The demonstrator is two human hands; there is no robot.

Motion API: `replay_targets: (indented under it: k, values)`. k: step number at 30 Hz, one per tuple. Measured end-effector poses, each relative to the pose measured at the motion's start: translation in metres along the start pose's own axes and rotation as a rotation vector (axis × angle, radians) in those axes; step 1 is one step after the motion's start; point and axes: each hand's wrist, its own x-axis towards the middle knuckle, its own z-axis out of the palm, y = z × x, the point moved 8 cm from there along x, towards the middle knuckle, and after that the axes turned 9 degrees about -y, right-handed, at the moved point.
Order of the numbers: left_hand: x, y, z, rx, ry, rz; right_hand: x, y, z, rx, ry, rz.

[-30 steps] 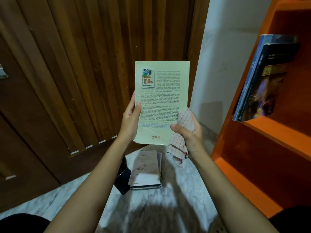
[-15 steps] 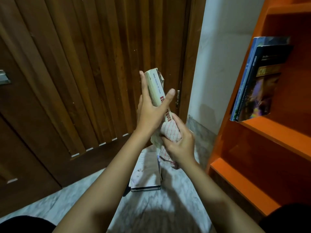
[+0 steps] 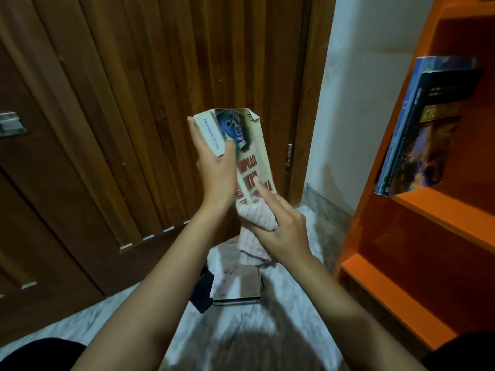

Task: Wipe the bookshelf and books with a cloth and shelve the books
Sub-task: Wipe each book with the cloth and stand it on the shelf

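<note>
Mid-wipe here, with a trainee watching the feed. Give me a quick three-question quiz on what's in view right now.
1. True or false: the left hand holds the pale book up off the floor.
2. The striped cloth is: A) in the left hand; B) in the right hand, against the pale book's lower cover; C) tucked under an arm.
3. Fill in: the shelved books lean on the orange ____.

Key: 1 true; 2 B; 3 bookshelf.
</note>
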Motion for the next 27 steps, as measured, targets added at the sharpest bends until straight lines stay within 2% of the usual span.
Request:
replay_targets:
  k: [3, 6, 10, 14, 17, 20, 22, 27]
  values:
    - [0.003, -0.005, -0.014, -0.114, 0.033, 0.01, -0.001, 0.009, 0.01, 0.265, -0.094, 0.095]
    - [-0.003, -0.002, -0.017, -0.149, -0.013, 0.09, -0.002, 0.023, 0.02, 0.309, -0.092, 0.182]
    - [-0.009, -0.003, -0.014, -0.164, -0.065, 0.14, 0.015, 0.037, 0.005, 0.127, 0.049, 0.235]
    - [-0.013, -0.012, -0.011, -0.235, -0.048, 0.085, 0.049, 0.038, -0.021, 0.153, 0.212, 0.306]
    - [-0.015, -0.016, -0.003, -0.252, -0.061, 0.072, 0.075, 0.009, -0.031, 0.131, 0.296, 0.189]
    - [-0.015, -0.012, 0.004, -0.226, -0.098, 0.088, 0.095, -0.027, -0.027, 0.006, 0.226, -0.029]
    - [-0.015, -0.011, 0.002, -0.289, -0.093, 0.077, 0.104, -0.024, -0.036, -0.068, 0.243, -0.073]
    - [-0.012, -0.013, -0.006, -0.371, -0.034, 0.043, 0.097, 0.052, -0.055, 0.035, 0.359, 0.35]
